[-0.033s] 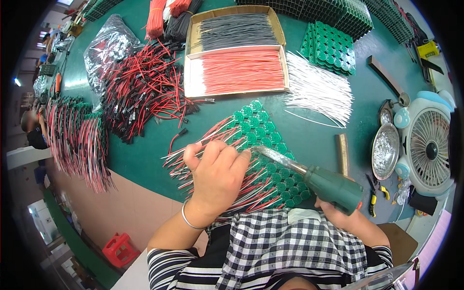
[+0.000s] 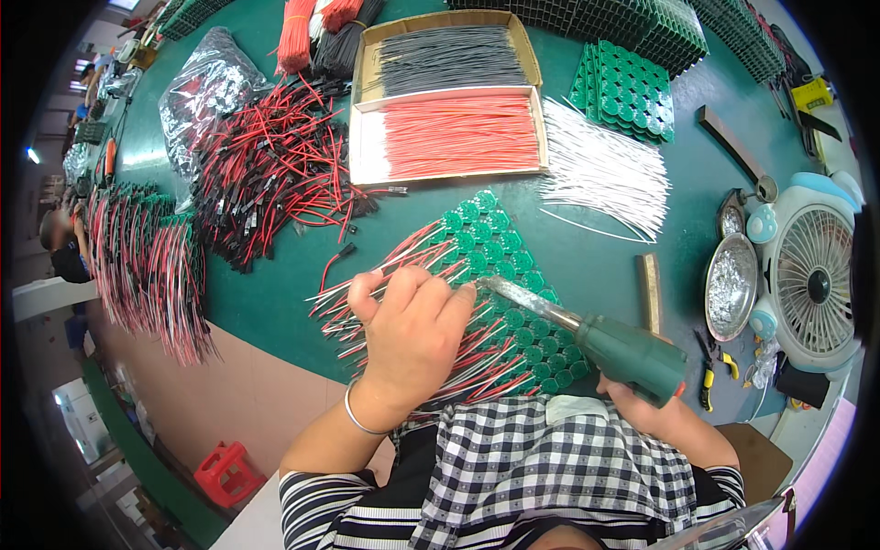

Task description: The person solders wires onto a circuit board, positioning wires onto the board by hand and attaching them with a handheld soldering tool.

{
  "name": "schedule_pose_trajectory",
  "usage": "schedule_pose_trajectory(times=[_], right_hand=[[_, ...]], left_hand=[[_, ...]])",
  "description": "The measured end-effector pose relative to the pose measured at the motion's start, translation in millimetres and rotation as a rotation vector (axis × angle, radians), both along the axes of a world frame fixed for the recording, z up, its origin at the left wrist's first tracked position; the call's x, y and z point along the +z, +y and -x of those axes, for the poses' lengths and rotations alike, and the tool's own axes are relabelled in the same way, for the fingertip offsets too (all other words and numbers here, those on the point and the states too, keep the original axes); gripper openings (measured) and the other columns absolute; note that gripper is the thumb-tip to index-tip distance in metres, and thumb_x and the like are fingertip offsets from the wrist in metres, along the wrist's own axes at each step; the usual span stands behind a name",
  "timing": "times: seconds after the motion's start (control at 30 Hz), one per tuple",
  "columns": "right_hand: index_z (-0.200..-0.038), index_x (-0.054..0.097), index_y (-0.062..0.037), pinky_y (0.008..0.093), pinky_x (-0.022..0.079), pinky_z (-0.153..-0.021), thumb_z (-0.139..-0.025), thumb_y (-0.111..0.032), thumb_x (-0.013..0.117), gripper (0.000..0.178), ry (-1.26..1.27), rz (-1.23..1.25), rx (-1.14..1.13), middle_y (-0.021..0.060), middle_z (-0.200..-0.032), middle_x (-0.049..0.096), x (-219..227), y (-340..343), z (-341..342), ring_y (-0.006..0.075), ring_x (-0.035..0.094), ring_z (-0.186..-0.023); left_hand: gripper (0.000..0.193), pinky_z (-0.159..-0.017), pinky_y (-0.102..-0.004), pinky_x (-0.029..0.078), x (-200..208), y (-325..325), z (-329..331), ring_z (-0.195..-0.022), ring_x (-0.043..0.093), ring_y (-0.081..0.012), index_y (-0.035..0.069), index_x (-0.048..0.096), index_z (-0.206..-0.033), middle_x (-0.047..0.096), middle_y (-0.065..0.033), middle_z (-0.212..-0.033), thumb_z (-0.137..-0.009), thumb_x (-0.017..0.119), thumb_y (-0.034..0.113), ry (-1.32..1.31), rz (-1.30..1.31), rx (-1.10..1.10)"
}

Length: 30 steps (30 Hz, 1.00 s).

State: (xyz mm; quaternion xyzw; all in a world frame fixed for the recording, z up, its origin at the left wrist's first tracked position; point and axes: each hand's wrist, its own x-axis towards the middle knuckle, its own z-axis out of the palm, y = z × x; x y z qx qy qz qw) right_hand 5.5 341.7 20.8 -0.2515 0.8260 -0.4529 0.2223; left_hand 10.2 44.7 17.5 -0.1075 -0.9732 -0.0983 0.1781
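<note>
A soldering iron (image 2: pixel 632 359) with a thick green handle is gripped by my right hand (image 2: pixel 647 412), whose fingers are partly hidden under the handle. Its metal tip points left and meets a panel of round green circuit boards (image 2: pixel 500 247). Close by that tip, my left hand (image 2: pixel 412 321) is closed with thumb and forefinger pinched at the panel; whatever is between them is too small to make out. Red and white wires (image 2: pixel 490 367) stick out from the panel's left side, passing beneath my left hand.
Behind the panel sit boxes of black wires (image 2: pixel 449 60) and red wires (image 2: pixel 463 137), with loose white wires (image 2: pixel 605 174) beside them. Black-and-red leads (image 2: pixel 266 165) are heaped left. On the right are a metal bowl (image 2: pixel 731 289), a fan (image 2: pixel 811 284) and pliers (image 2: pixel 707 385).
</note>
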Motion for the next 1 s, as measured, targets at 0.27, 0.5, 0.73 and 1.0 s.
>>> schedule_pose_trajectory(times=[0.27,0.5,0.73,1.0], right_hand=[[-0.105,0.066,-0.0023,0.0400,0.047,-0.088,-0.074,-0.009,0.070,0.031,0.089,-0.002,-0.014,0.0130,-0.103,0.067,3,1,-3,0.0318,0.062,-0.099],[-0.125,0.050,-0.0010,0.0282,0.049,-0.060,-0.090,-0.022,0.057,0.042,-0.037,0.193,-0.356,0.0088,-0.098,0.064,4,23,-20,0.0136,0.059,-0.066],[-0.130,0.043,0.0064,0.0243,0.048,-0.058,-0.091,-0.018,0.054,0.047,0.593,0.250,-0.920,0.0203,-0.118,0.059,6,91,-62,0.0153,0.060,-0.067],[-0.131,0.042,0.0063,0.0270,0.049,-0.062,-0.089,-0.008,0.053,0.046,0.395,0.238,-0.708,0.0216,-0.123,0.057,7,91,-69,0.0155,0.060,-0.068]], left_hand=[[0.006,-0.089,-0.0429,0.027,0,0,-2,-0.079,0.052,-0.0130,0.017,0.069,-0.078,0.049,0.0046,-0.071,-0.075,0.069,0.013,0.007,-0.004,0.004],[0.011,-0.089,-0.0457,0.028,-2,0,-1,-0.082,0.053,-0.0155,0.014,0.069,-0.085,0.051,0.0024,-0.073,-0.076,0.064,0.015,-0.010,0.001,-0.030],[0.015,-0.071,-0.0356,0.038,-1,-2,-1,-0.073,0.054,-0.0187,0.011,0.068,-0.084,0.056,-0.0001,-0.074,-0.071,0.071,0.006,-0.018,-0.013,-0.077],[0.021,-0.058,-0.0343,0.040,-8,-1,-12,-0.066,0.052,-0.0221,0.008,0.070,-0.090,0.053,-0.0031,-0.071,-0.070,0.070,0.002,0.029,-0.250,-0.104]])
